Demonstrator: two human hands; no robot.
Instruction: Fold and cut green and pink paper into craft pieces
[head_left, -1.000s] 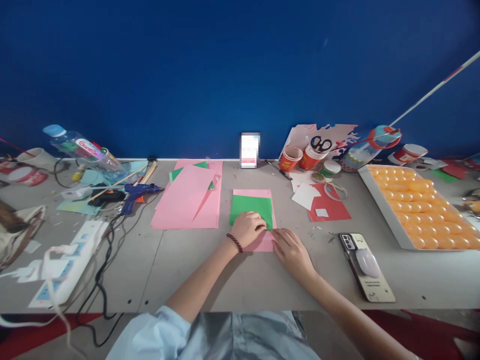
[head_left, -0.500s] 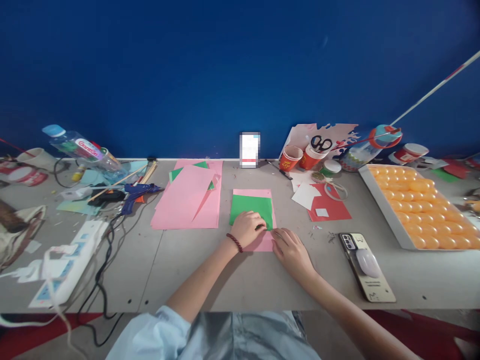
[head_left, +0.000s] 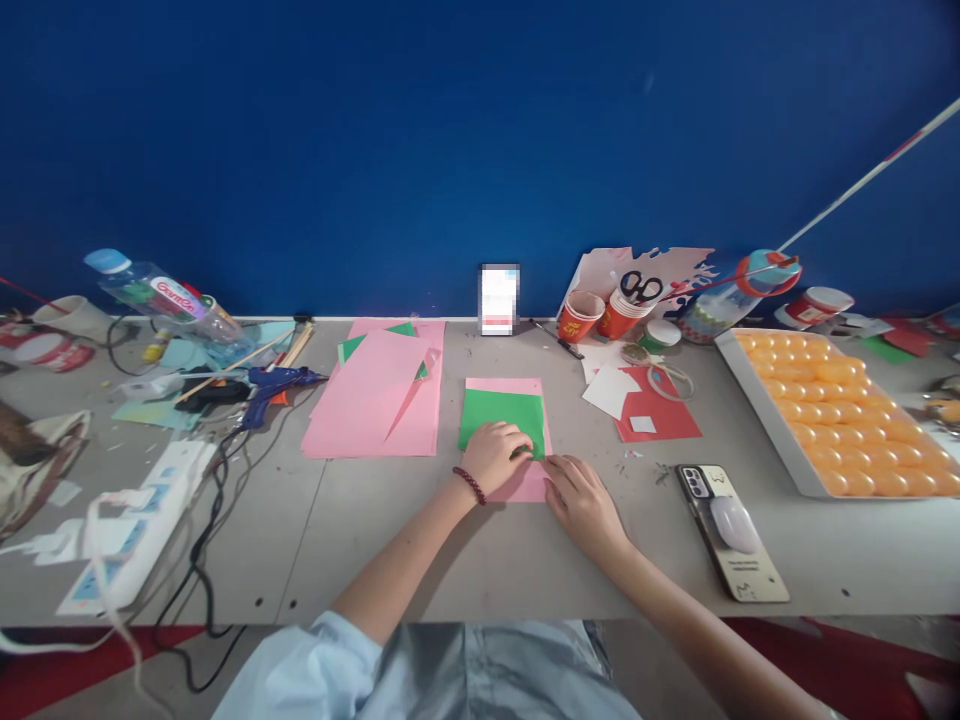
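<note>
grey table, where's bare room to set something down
Free: right of the phone, between the orange-ball tray and near edge of the table; also below the pink paper stack, between the black cable and left forearm. Crowded: left end, with power strip and glue gun; centre, with the left hand on the green sheet.

You've got "Ganten" on the bottle label (head_left: 178, 299); phone case (head_left: 739, 562) and red cup (head_left: 579, 320) print unreadable.
</note>
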